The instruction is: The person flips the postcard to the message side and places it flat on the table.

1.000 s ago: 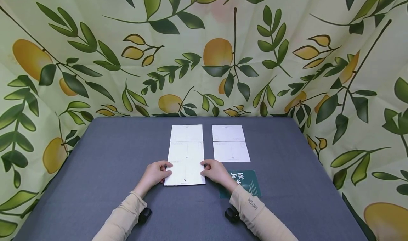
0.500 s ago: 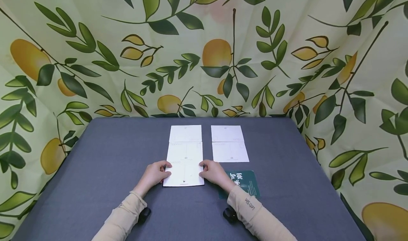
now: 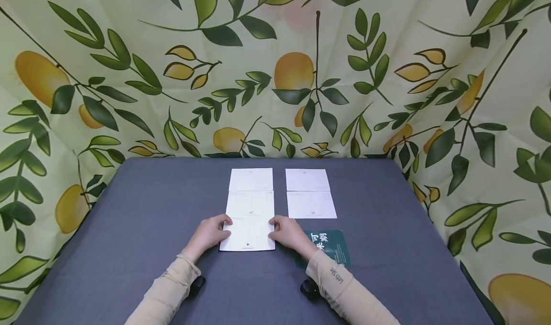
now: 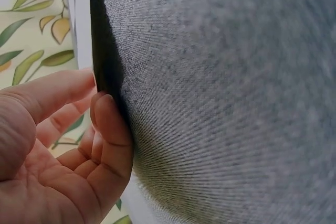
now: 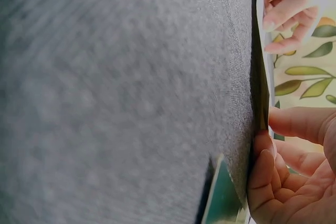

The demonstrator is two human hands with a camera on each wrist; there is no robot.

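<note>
In the head view, a white postcard (image 3: 247, 234) with faint printed lines lies at the near end of a column of white cards. My left hand (image 3: 206, 236) pinches its left edge between thumb and fingers. On the opposite edge, my right hand (image 3: 290, 234) has the same pinch. Both wrist views show fingertips (image 4: 105, 106) under the card and its dark underside just above the cloth. Farther up the column lie a middle card (image 3: 258, 201) and a far card (image 3: 251, 179), edge to edge.
To the right, another column has a far white card (image 3: 306, 179) and a nearer white card (image 3: 312, 205). A green card (image 3: 336, 248) with white characters lies partly under my right wrist. Grey-blue cloth (image 3: 163, 196) covers the table; a leaf-print curtain (image 3: 258, 100) hangs behind.
</note>
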